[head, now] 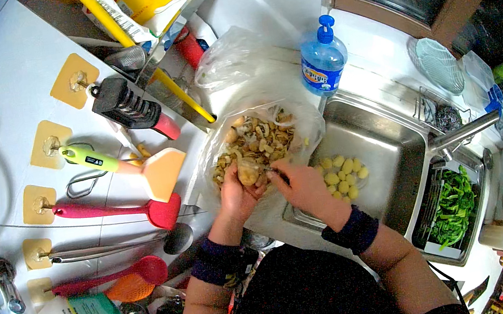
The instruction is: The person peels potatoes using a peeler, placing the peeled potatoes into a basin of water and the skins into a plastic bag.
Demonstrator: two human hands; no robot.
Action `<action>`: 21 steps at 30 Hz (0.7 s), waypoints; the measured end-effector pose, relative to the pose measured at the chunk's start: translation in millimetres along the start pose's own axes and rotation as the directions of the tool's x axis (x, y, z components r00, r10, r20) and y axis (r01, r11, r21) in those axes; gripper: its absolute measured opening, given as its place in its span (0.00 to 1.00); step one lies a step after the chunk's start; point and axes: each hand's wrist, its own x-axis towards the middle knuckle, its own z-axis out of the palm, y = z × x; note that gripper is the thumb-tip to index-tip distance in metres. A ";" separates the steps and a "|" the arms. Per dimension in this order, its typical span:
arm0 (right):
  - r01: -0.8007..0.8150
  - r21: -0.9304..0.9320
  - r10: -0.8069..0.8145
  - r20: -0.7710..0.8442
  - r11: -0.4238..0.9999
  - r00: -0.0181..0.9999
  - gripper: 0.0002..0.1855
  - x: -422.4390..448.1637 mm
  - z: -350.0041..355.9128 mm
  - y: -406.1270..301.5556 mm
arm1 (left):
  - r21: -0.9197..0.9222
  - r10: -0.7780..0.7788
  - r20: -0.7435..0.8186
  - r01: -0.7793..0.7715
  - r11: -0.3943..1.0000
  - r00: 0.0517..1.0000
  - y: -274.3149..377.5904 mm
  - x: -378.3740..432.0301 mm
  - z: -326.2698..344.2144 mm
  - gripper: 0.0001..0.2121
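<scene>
My left hand (237, 199) holds a small brown potato (249, 175) over an open clear plastic bag (312, 122). In the bag lies a heap of potato peelings (267, 134), with a few whole unpeeled potatoes near its far left side. Close beside the potato, my right hand (303, 190) grips a small tool with a dark handle (279, 173); its working end is too small and blurred to name. To the right of that hand, several peeled yellow potatoes (342, 176) sit in the near left part of the steel sink basin (379, 156).
A blue hand-soap pump bottle (323, 59) stands behind the sink. The faucet (467, 130) reaches over the smaller basin, where green leafy vegetables (454, 206) lie. Utensils, including a red silicone spatula (106, 208), hang at left. A yellow pole (182, 94) slants above the bag.
</scene>
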 end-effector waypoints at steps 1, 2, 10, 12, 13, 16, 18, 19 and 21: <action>0.014 -0.010 -0.013 0.012 1.000 1.000 0.15 -1.3 2.2 -3.1 | -0.032 -0.044 0.002 0.044 0.999 0.999 -2.1 0.9 -4.7 0.18; 0.027 -0.021 -0.026 0.023 0.999 0.999 0.16 -2.4 3.7 -6.1 | -0.047 -0.067 0.005 0.067 0.997 0.998 -3.3 0.3 -6.2 0.18; 0.067 -0.108 -0.054 0.123 0.992 0.991 0.13 -6.9 11.4 -11.7 | -0.057 -0.074 -0.084 0.069 0.996 0.994 -7.3 -6.1 -9.7 0.21; 0.082 -0.127 -0.072 0.084 0.988 0.994 0.11 -6.4 12.4 -9.8 | -0.060 -0.083 -0.122 0.076 0.995 0.989 -5.8 -9.6 -1.7 0.20; 0.087 -0.135 -0.079 0.062 0.987 0.995 0.10 -5.3 13.4 -8.0 | -0.058 -0.082 -0.138 0.075 0.996 0.987 -5.0 -10.7 2.7 0.18; 0.111 -0.102 -0.105 0.066 0.989 0.992 0.10 0.6 18.7 -9.2 | -0.152 -0.043 0.047 0.050 0.987 0.998 -14.9 14.7 -45.8 0.16; 0.052 -0.134 -0.034 0.131 0.990 0.991 0.11 6.3 26.4 -2.7 | -0.242 -0.009 0.255 0.073 0.967 0.967 -12.6 18.2 -41.2 0.15; 0.025 -0.155 0.000 0.160 0.988 0.987 0.12 7.6 29.3 0.1 | -0.191 -0.058 0.116 0.080 0.978 0.992 -12.0 17.8 -39.4 0.15; 0.005 -0.179 0.029 0.189 0.984 0.982 0.13 11.1 31.6 0.2 | -0.138 -0.093 -0.031 0.087 0.987 0.995 -6.8 13.7 -36.0 0.14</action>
